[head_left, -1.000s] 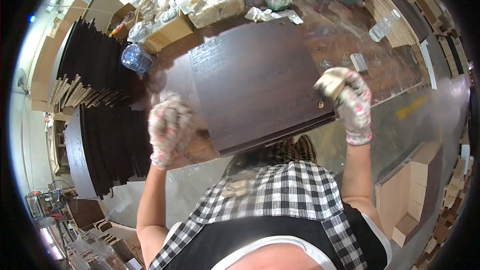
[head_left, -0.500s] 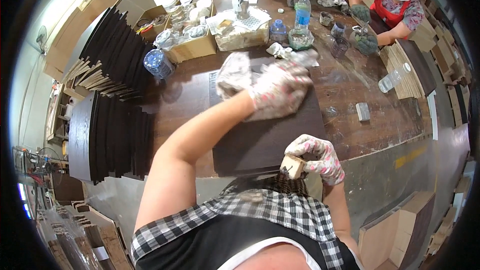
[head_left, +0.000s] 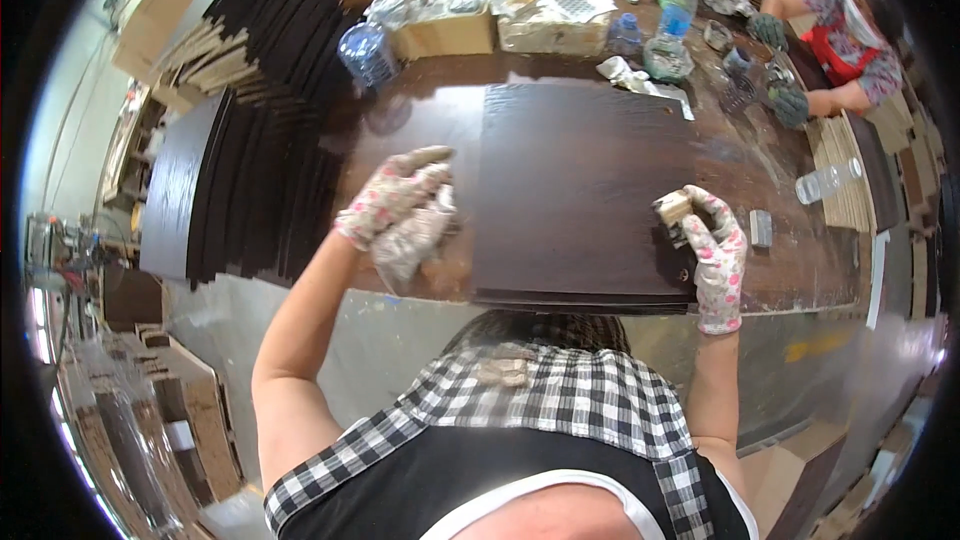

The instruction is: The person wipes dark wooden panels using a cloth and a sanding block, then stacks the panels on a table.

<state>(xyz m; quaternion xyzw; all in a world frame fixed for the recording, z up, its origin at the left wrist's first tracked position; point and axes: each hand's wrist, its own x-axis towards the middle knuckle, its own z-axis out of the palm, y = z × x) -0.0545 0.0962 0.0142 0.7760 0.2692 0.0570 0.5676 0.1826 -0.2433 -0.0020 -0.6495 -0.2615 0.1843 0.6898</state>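
Observation:
A dark brown wooden panel (head_left: 580,180) lies flat on the worktable in front of me, with at least one more board edge showing beneath it. My left hand (head_left: 402,198), in a flower-patterned glove, is closed on a crumpled greyish rag (head_left: 412,245), left of the panel. My right hand (head_left: 718,260), gloved alike, pinches a small pale block (head_left: 673,207) with dark stains between thumb and fingers. That hand is over the panel's right edge. A dark, blurred bit under the block is too small to name.
Tall stacks of dark boards (head_left: 185,190) stand at the left. Along the back are a blue-tinted jar (head_left: 368,55), a cardboard box (head_left: 445,37) and a water bottle (head_left: 678,8). A grey block (head_left: 761,229) and a clear bottle (head_left: 828,182) lie at the right, near a co-worker (head_left: 850,50).
My left hand has come off the panel toward the left with the rag. My right hand has moved away from my body and rightward, still holding the block. The whole view has shifted.

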